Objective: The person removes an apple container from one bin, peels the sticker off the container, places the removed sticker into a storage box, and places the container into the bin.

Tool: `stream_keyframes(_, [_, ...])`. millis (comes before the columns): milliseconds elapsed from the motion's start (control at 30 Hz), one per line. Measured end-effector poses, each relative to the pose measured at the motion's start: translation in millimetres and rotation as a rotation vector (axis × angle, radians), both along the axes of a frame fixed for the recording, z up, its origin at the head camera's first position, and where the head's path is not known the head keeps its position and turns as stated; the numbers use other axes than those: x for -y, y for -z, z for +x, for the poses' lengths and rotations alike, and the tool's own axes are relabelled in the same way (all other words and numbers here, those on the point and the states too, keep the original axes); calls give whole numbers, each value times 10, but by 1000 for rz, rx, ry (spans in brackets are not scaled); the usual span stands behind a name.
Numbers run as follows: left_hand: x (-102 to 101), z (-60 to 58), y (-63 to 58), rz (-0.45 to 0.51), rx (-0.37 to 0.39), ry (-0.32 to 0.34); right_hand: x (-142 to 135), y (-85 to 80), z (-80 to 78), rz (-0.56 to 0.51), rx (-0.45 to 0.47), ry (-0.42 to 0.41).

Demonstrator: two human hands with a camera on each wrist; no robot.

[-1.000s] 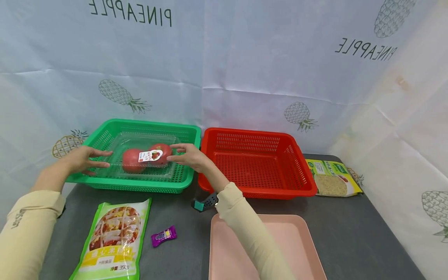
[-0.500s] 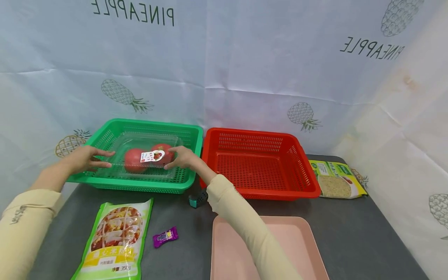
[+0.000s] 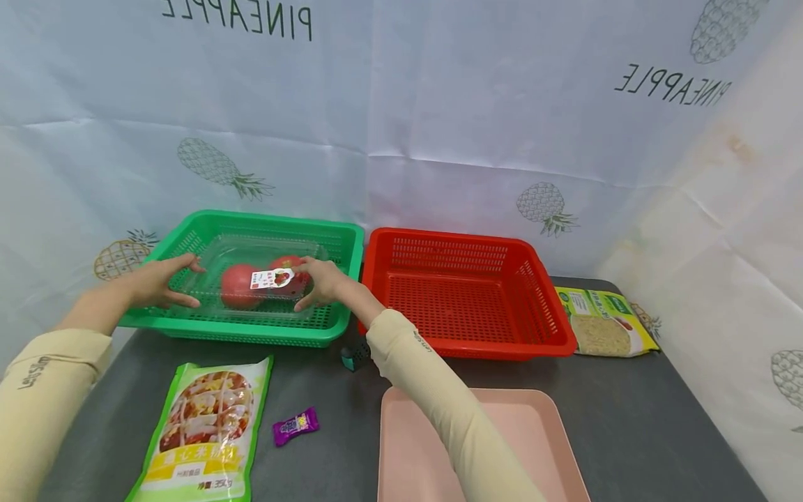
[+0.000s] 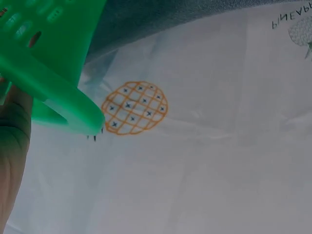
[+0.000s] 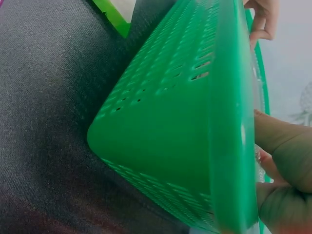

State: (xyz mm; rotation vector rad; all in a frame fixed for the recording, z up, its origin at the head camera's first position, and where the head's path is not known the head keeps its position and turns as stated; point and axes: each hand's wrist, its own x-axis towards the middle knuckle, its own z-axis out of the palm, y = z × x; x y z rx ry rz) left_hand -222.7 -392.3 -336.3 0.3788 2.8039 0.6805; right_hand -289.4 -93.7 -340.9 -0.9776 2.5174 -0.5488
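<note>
A clear plastic box [image 3: 266, 245] holding red round fruits [image 3: 240, 287] and bearing a white label lies in the green basket [image 3: 276, 217]. My left hand [image 3: 157, 282] is at the box's left end, thumb and fingers spread wide apart. At the opposite end, my right hand [image 3: 323, 282] reaches over the basket's front right, its bent fingers at the lid beside the right fruit. Whether either hand bears on the box is unclear. The basket rim [image 5: 229, 117] hides part of the right hand [image 5: 292, 165] in its wrist view.
To the right stand a red basket [image 3: 467, 347] and a yellow-green packet [image 3: 602, 324]. In front lie a green-edged food pouch [image 3: 203, 425], a small purple-wrapped sweet [image 3: 295, 426] and a pink tray [image 3: 502, 411], partly under the right sleeve. A pineapple-print cloth [image 3: 433, 104] hangs behind.
My right fingers have gone from nearly straight to bent, closer over the right fruit. My left thumb and fingers have spread wider. The box stays in the green basket.
</note>
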Motion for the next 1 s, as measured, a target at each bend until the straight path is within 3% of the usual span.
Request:
stream_keyframes(100, [-19,-19,23,3,-45,25,-17,9,-12,1,-64,-18])
stream_keyframes(200, [-33,-26,53,35,-60,40,-35,21,-17,-21,-68,-4])
stream_keyframes(500, [7,58,78,167,23,-27,-12,21,6,-53,-66,22])
stream_keyframes(567, [10,70,83,147,-7,-18,-6,16,5,-57,-59,32])
stream_keyframes(800, [-28,37,131,65,-96,112,-17,37,-19,-78,-66,95])
stream_keyframes(1000, [2,103,180,69,-228,110,-47,41,-27,-135,-55,86])
